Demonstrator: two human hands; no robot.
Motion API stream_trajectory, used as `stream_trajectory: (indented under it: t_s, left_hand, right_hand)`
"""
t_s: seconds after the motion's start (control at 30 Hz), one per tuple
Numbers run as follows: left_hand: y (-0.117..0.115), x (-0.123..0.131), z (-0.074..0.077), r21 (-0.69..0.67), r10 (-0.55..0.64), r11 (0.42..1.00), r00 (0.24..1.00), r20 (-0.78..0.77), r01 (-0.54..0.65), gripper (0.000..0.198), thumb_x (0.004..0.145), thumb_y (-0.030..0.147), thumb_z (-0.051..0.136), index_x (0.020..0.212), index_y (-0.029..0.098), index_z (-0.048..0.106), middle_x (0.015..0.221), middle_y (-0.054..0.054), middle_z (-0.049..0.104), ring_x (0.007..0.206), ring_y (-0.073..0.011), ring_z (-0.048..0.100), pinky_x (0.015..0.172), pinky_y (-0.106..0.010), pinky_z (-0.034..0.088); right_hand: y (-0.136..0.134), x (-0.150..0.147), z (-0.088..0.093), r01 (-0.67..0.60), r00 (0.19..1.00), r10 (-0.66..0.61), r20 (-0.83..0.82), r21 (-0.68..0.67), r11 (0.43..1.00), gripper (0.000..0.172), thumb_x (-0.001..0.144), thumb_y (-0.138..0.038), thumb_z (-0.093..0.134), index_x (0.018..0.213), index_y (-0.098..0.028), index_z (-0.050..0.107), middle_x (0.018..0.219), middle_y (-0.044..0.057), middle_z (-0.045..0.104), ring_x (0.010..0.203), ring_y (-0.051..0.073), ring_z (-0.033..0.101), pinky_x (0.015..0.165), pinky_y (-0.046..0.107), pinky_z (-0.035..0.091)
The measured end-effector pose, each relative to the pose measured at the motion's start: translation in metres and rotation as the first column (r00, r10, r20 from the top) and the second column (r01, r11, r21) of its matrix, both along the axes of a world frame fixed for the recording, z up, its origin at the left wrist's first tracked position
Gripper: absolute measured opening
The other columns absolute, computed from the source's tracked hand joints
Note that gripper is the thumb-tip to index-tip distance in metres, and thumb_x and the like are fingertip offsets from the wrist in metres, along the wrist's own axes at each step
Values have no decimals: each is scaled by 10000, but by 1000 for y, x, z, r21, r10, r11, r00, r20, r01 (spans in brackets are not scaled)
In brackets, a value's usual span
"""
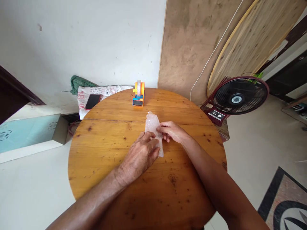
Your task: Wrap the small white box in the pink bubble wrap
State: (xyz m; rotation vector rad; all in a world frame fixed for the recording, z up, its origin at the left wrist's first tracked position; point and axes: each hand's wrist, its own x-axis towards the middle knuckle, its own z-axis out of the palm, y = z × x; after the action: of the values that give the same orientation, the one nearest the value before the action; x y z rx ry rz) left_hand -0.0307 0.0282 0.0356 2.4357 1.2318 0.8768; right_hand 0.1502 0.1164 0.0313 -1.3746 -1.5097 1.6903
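A long piece of clear bubble wrap (pixel 152 123) lies on the round wooden table (pixel 107 153), near its middle. My left hand (pixel 140 156) rests palm down on the wrap's near end, fingers flat and pressed on it. On the wrap's right edge, my right hand (pixel 171 131) pinches the material with curled fingers. An orange and blue tape dispenser (pixel 139 93) stands upright at the far edge of the table, a short way beyond the wrap.
A dark red floor fan (pixel 236 97) stands right of the table. A printed sack (pixel 96 94) with a black phone (pixel 92 101) on it lies at the far left. Wooden boards (pixel 251 35) lean on the wall behind. A patterned mat (pixel 285 201) lies at the lower right.
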Motion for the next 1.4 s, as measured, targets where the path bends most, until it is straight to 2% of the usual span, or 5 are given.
stream_trajectory:
  t_s: [0.43,0.6,0.77,1.03,1.4]
  left_hand:
    - [-3,0,5,160,88,985,986,-142,-65,133,859,192,570,904,188,694,1196,-83,627,905,-264,580,779,-454,525]
    - [-4,0,4,111,54,993,990,-134,-39,132,888,180,545,929,183,671,1077,-64,677,889,-228,612,778,-385,539]
    - [-4,-1,2,72,65,996,996,-56,-61,107,883,188,569,928,181,666,1036,-69,685,916,-223,635,785,-359,548]
    - [-5,-1,6,-4,84,996,996,-38,-84,120,866,179,582,921,176,688,1001,-75,696,909,-229,653,801,-359,548]
    - [-8,3,6,-1,174,984,974,-146,-176,207,893,212,541,1048,215,677,1108,-82,595,913,-193,632,772,-301,520]
  right_hand:
    - [-2,-15,-3,73,973,-116,197,216,974,194,722,-280,646,626,-180,511,443,-92,408,392,59,348,389,205,220]
    - [1,-16,-22,85,947,-239,214,550,831,348,698,-348,654,543,-184,389,519,-77,351,512,69,302,473,220,207]
    - [-4,-19,-24,97,958,-252,135,675,731,323,712,-333,637,567,-185,389,594,-60,394,576,84,346,523,220,256]
    - [-11,-27,-14,258,954,-193,-228,303,917,204,633,-289,679,727,-183,532,664,-51,559,603,101,480,563,219,381]
    - [-38,-25,17,160,954,-98,-283,202,966,269,625,-193,672,891,-161,650,831,15,706,784,172,647,729,282,497]
